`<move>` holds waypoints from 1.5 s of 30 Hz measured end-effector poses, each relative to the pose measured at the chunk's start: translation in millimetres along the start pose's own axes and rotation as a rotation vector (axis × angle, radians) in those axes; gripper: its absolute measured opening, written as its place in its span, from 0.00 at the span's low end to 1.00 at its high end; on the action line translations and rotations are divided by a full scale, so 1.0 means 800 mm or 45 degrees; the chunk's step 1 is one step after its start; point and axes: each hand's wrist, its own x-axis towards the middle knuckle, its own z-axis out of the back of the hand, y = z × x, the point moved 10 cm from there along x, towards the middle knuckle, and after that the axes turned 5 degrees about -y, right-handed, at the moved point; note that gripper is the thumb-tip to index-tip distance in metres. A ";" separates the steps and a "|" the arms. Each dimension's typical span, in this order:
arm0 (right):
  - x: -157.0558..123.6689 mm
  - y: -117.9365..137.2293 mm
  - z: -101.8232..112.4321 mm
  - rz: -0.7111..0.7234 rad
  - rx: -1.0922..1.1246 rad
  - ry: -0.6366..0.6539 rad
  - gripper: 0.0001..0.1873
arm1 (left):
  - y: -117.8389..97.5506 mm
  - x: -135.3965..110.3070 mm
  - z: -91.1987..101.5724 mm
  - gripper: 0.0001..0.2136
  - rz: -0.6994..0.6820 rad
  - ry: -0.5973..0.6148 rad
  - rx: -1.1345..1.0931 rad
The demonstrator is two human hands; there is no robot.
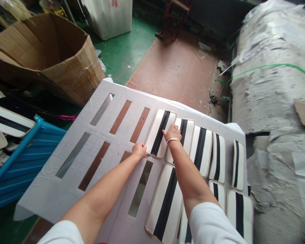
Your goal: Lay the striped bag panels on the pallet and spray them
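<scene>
A white board with rows of long slots lies tilted in front of me. Several slots on its right side hold white pads with a black stripe. My right hand lies flat, fingers stretched, on the upper part of one such pad in the top row. My left hand has its fingers curled at the lower corner of the same pad, pressing its edge at the slot rim. The slots to the left of it are open and show the floor through them.
A large open cardboard box stands at the back left. A blue plastic crate with more striped pads sits on the left. A paper-covered bulky surface with a green cord runs along the right. Red and green floor lies beyond.
</scene>
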 end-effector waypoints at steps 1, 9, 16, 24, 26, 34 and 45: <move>0.000 0.011 0.004 0.073 -0.090 -0.056 0.42 | -0.001 0.002 0.000 0.05 0.001 -0.006 0.009; 0.008 0.039 -0.033 -0.017 -0.263 0.149 0.37 | 0.026 -0.025 0.032 0.07 -0.169 -0.066 0.105; -0.010 0.047 -0.033 -0.141 -0.261 0.130 0.35 | 0.193 -0.170 0.187 0.11 -0.249 -0.158 0.092; -0.054 0.059 -0.024 -0.600 -0.330 0.075 0.37 | 0.452 -0.237 0.491 0.08 0.221 -0.448 -0.308; -0.109 0.109 -0.015 -0.542 -0.350 -0.066 0.38 | 0.486 -0.209 0.589 0.09 0.173 -0.487 -0.247; -0.379 0.621 -0.131 0.418 0.376 -0.230 0.28 | 0.488 -0.029 0.955 0.13 -0.100 -0.566 0.407; -0.356 0.876 -0.535 -0.608 1.113 0.685 0.12 | 0.446 0.165 0.922 0.20 -0.589 -0.358 1.010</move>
